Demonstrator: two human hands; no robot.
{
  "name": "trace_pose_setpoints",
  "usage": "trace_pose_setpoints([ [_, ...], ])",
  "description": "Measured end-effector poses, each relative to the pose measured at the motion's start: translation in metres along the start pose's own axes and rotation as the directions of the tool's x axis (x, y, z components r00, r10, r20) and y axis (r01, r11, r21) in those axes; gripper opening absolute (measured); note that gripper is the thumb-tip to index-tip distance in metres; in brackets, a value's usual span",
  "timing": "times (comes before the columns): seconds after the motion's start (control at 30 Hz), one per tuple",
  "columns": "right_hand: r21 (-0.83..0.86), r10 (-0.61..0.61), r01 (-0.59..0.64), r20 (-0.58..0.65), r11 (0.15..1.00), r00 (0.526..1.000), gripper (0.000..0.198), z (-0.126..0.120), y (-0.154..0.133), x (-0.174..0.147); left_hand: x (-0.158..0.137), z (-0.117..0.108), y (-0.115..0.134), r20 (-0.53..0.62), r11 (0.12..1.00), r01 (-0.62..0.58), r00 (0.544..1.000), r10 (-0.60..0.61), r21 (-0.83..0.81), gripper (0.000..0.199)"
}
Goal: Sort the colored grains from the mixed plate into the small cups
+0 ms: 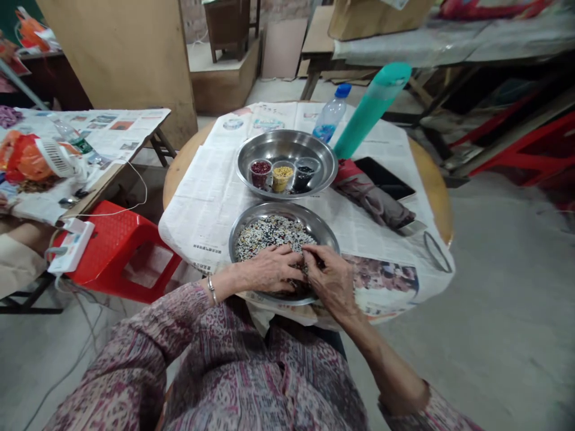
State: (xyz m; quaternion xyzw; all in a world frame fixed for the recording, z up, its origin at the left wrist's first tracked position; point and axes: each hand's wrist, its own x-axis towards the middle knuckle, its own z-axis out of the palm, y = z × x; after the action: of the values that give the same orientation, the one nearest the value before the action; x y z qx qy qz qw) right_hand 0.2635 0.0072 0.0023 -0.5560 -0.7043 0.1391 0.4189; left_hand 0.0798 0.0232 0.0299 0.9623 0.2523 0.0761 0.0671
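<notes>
A steel bowl (331, 227) close to my body holds a mix of small white, black and yellow grains (269, 231). My left hand (273, 269) lies over the near part of the mix, palm down, fingers stretched and a little apart. At the bowl's right side is my right hand (331, 276), its thumb and forefinger pressed together at the grains; what they pinch is too small to name. Behind stands a larger steel basin (251, 146) with three clear cups inside: one of dark red beans (260, 170), one of yellow grains (283, 175), one of black beans (305, 172).
Newspaper (193, 209) covers the round table. Behind and right of the basin are a water bottle (331, 114), a tall green container (372, 111), a folded umbrella (375, 194) and a dark flat case (386, 178). A red stool (117, 257) with a power strip (72, 246) stands left.
</notes>
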Motion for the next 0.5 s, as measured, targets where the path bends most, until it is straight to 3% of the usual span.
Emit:
trace_pose_setpoints([
  [0.07,0.001,-0.003,0.003,0.001,1.0,1.0,0.024,0.001,0.001,-0.001,0.006,0.002,-0.005,0.003,0.999,0.015,1.0,-0.015,0.029,0.011],
  [0.17,-0.006,-0.016,0.016,0.001,1.0,1.0,0.025,0.004,0.003,-0.002,0.0,-0.001,-0.018,-0.043,0.99,0.142,0.989,-0.141,0.016,0.016],
  [0.33,-0.096,-0.041,0.047,0.066,0.994,0.997,0.024,0.005,0.008,-0.002,-0.031,-0.01,-0.03,-0.111,0.893,0.447,0.891,-0.44,0.054,0.018],
  [0.4,-0.157,-0.05,0.071,0.131,0.985,0.99,0.023,0.003,0.008,-0.002,-0.041,-0.011,-0.03,-0.086,0.88,0.473,0.88,-0.468,0.053,0.018],
  [0.5,-0.196,-0.095,0.143,0.238,0.97,0.967,0.025,0.0,0.002,-0.003,-0.05,-0.011,-0.025,-0.087,0.915,0.402,0.911,-0.403,-0.034,0.019],
])
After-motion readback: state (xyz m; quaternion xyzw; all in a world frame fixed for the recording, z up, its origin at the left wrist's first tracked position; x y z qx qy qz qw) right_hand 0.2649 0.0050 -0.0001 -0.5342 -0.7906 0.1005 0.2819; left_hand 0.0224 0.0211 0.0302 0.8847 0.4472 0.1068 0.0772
